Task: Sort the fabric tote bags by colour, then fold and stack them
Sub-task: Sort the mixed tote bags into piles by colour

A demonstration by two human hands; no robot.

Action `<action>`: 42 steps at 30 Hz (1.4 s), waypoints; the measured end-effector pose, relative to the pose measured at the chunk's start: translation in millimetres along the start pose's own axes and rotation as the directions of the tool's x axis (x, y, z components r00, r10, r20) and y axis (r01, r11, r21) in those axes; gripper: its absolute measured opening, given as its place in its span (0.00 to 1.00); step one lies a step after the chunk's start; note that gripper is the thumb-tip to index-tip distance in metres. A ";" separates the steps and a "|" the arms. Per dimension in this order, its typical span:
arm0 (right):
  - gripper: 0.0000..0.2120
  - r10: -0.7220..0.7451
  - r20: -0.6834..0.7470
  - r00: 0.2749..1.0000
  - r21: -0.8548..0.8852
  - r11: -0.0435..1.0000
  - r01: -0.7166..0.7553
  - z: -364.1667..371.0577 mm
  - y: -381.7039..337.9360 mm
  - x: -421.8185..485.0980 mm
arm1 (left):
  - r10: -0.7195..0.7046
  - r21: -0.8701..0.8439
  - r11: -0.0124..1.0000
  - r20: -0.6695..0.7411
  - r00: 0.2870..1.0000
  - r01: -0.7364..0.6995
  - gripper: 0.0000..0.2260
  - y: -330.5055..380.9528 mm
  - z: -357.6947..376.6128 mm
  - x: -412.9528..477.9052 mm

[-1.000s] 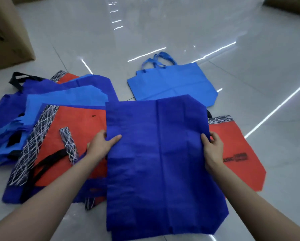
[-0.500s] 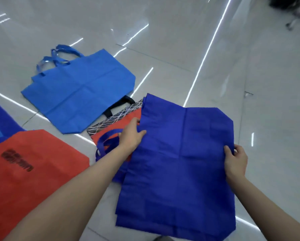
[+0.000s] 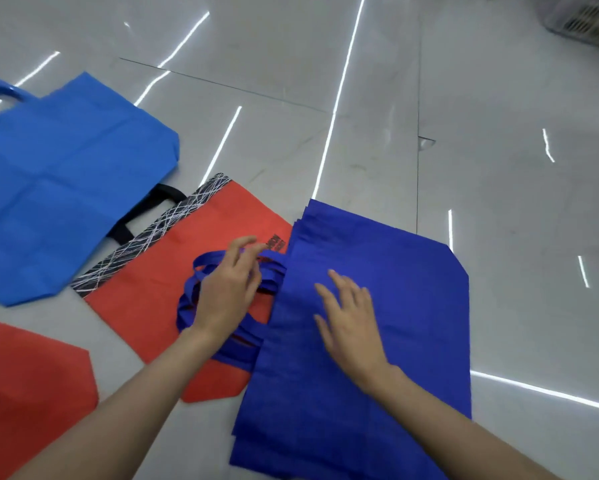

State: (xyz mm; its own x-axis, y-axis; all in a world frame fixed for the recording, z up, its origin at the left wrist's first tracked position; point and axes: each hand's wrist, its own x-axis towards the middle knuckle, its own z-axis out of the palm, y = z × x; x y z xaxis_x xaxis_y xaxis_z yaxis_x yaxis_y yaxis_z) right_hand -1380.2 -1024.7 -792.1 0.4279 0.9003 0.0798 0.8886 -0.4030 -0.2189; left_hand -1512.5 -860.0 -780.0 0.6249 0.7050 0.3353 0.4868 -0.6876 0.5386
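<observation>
Dark blue tote bags (image 3: 405, 306) lie stacked flat on the tiled floor (image 3: 499, 140). The right hand (image 3: 351, 323) rests on the stack, fingers (image 3: 338, 282) straight and spread. The left hand (image 3: 227, 296), its fingers loosely extended and blurred, lies over the stack's handles (image 3: 192, 289), which cross a red tote bag (image 3: 187, 244) beside the stack. A light blue tote bag (image 3: 66, 185) lies beyond the red one.

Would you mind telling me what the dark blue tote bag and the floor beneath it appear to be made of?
Dark blue tote bag: probably non-woven synthetic fabric, matte, holding crisp fold creases. Floor: likely polished tile, glossy, mirroring light strips, with thin joint lines.
</observation>
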 end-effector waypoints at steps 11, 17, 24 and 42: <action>0.34 0.177 0.496 0.850 -0.016 0.981 -0.195 22.9 -6.3 14.0 | -0.479 0.147 0.878 0.232 0.847 0.456 0.26 -48.4 -0.5 -91.6; 0.34 0.258 0.478 0.839 -0.086 0.965 -0.248 7.9 31.2 12.8 | -0.544 0.108 0.838 0.245 0.802 0.535 0.28 -44.3 2.0 -74.9; 0.41 0.051 0.555 0.830 0.017 0.997 -0.072 22.4 -53.3 6.8 | -0.590 0.054 0.800 0.255 0.766 0.598 0.24 -45.0 -7.4 -62.5; 0.36 0.428 0.223 0.876 0.120 0.879 -0.461 -4.4 44.2 3.3 | -0.321 0.302 0.919 0.197 0.926 0.254 0.18 -12.5 5.2 -45.5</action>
State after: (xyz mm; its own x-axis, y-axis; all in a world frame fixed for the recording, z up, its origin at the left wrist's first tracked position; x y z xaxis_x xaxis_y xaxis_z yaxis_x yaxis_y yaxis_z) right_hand -1338.8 -1040.3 -797.2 0.7184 0.6525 -0.2411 0.5646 -0.7494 -0.3458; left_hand -1543.9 -884.4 -806.0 0.5430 0.8396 -0.0143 0.7903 -0.5052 0.3468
